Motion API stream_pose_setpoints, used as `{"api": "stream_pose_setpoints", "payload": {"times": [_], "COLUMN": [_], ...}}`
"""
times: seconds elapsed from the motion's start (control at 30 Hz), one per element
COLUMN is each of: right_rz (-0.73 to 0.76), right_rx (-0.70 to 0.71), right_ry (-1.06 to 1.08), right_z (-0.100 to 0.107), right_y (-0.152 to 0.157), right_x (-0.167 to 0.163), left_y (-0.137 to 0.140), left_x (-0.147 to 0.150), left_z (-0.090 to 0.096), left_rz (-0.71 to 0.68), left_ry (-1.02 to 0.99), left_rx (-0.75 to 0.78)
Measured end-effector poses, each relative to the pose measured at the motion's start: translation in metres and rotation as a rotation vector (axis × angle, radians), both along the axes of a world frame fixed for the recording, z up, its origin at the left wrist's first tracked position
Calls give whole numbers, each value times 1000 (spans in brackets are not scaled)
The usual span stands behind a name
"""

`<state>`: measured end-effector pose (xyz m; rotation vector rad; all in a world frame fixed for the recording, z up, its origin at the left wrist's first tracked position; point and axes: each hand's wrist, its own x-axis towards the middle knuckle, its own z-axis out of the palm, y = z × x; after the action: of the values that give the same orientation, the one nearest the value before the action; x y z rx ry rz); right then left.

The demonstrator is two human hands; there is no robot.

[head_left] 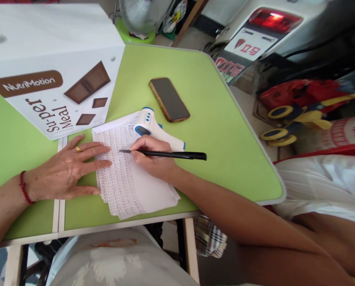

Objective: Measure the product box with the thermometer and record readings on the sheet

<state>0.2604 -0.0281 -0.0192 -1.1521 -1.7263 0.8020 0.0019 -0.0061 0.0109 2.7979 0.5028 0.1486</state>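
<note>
right hand (158, 164) pinches a black pen (185, 155), long axis crosswise, tip pointing toward the spread left hand (65, 171).

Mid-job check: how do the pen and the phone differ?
The pen is slim and rod-like; the phone is a broad, flat slab. The pen sits in the right hand's grip, while the phone lies untouched on the green table. Both look dark: the pen's barrel, the phone's screen.

Printed in white on the rounded brown band (26, 84) of the white cardboard box (61, 55): "NutriMotion"; below, in brown letters, "Su-per Meal". Too small to read: handwritten rows on the stacked white paper sheets (126, 180). Unclear: red characters on the white rectangular plate (251, 43).
</note>
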Motion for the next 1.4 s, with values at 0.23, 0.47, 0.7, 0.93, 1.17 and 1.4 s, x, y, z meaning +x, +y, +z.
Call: {"api": "stream_pose_setpoints", "payload": {"times": [0.23,0.47,0.7,0.93,1.17,1.4], "right_rz": [-3,19,15,41,66,75], "right_rx": [10,20,19,-1,37,11], "right_ry": [-13,-1,2,-22,-8,-14], "right_z": [0,1,2,-2,-4,-4], "right_y": [1,0,0,-2,-2,-2], "right_x": [0,0,1,1,1,1], "left_y": [0,0,0,1,-1,0], "left_x": [0,0,-1,0,0,0], "left_z": [0,0,-1,-1,-1,-1], "left_rz": [6,-3,2,-3,-6,-8], "left_ry": [-14,-14,-7,-10,0,-4], "left_rx": [-10,12,10,12,14,13]}}
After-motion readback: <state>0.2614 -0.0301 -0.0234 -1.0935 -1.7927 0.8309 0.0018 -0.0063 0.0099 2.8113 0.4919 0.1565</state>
